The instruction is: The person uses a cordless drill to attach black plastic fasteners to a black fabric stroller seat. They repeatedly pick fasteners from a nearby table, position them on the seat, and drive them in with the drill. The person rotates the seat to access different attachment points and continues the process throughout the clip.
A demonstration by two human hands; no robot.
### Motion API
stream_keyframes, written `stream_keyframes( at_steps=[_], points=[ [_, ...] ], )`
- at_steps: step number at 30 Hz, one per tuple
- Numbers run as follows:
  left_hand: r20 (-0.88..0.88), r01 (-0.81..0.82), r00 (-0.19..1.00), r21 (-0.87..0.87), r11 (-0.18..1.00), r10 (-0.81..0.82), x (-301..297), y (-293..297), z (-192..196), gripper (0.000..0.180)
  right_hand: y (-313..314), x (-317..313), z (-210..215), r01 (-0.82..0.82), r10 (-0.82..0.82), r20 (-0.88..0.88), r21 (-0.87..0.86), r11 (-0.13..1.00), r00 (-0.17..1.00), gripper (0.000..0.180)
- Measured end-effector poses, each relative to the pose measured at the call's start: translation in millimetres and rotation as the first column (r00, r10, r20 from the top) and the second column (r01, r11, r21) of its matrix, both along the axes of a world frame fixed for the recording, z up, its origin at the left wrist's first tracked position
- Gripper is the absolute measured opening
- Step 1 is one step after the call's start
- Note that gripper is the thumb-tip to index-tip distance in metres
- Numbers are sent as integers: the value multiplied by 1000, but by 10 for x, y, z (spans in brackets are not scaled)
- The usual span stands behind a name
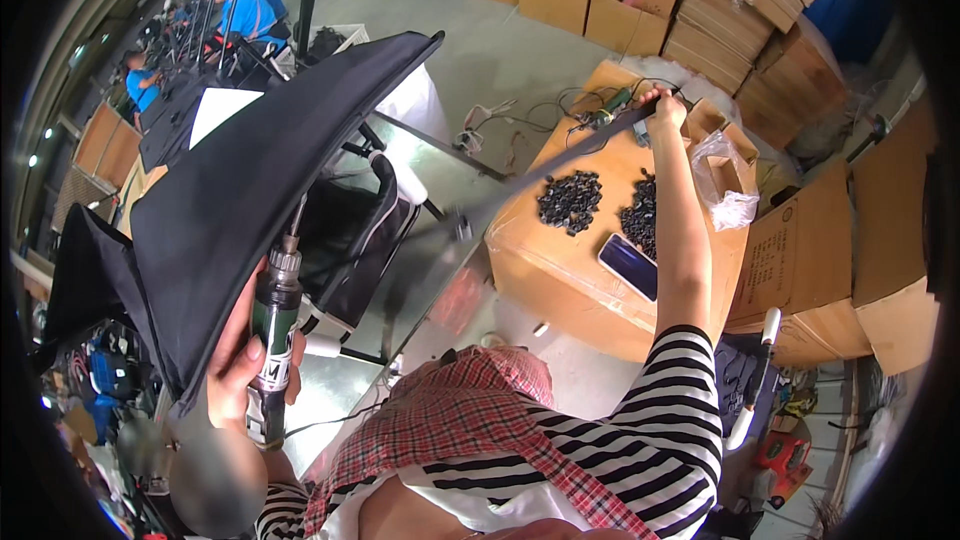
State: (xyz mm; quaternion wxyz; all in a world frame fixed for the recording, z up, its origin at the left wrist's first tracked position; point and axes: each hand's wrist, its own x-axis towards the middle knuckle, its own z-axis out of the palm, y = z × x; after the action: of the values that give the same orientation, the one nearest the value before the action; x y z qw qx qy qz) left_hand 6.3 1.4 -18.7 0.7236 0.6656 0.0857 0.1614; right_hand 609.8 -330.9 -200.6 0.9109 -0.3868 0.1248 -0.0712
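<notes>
My left hand (232, 372) is wrapped round a dark green and black electric screwdriver (275, 315), held upright. Its bit runs up beside the edge of a large black fabric panel (250, 165); where the tip ends is hard to make out. Stretched far out to the right, my right hand (668, 120) is closed on a black strap (585, 148). The strap runs taut back toward the left, blurred near a buckle-like piece. Below the right hand, two piles of small black parts (569, 202) lie on a cardboard box (550, 285), next to a phone (628, 265).
Under the fabric stands a metal frame (405, 190) on a shiny worktop. A second tool (605, 115) with cables and an opened small carton (725, 175) in plastic lie on the box. Stacked cartons (630, 20) line the back. People in blue work at the far left.
</notes>
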Motion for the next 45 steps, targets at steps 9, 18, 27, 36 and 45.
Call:
stream_keyframes(
  at_steps=[9,18,27,36,45],
  points=[
    [-42,44,998,-92,995,-48,-50,-2,134,84,395,-452,611,-37,176,295,-422,906,939,29],
    [64,15,998,-92,996,-9,41,-98,127,79,2688,-3471,974,52,617,565,-759,649,547,14],
    [34,-3,999,-75,997,6,51,-107,146,79,3203,-3685,971,214,397,712,-603,769,580,13],
    [62,-3,998,-85,996,9,71,-102,96,78,3252,-3445,961,377,238,760,-536,755,605,17],
    [-27,-72,997,-115,991,70,33,-93,39,83,3279,-3312,843,238,293,576,-672,701,763,28]
  ],
)
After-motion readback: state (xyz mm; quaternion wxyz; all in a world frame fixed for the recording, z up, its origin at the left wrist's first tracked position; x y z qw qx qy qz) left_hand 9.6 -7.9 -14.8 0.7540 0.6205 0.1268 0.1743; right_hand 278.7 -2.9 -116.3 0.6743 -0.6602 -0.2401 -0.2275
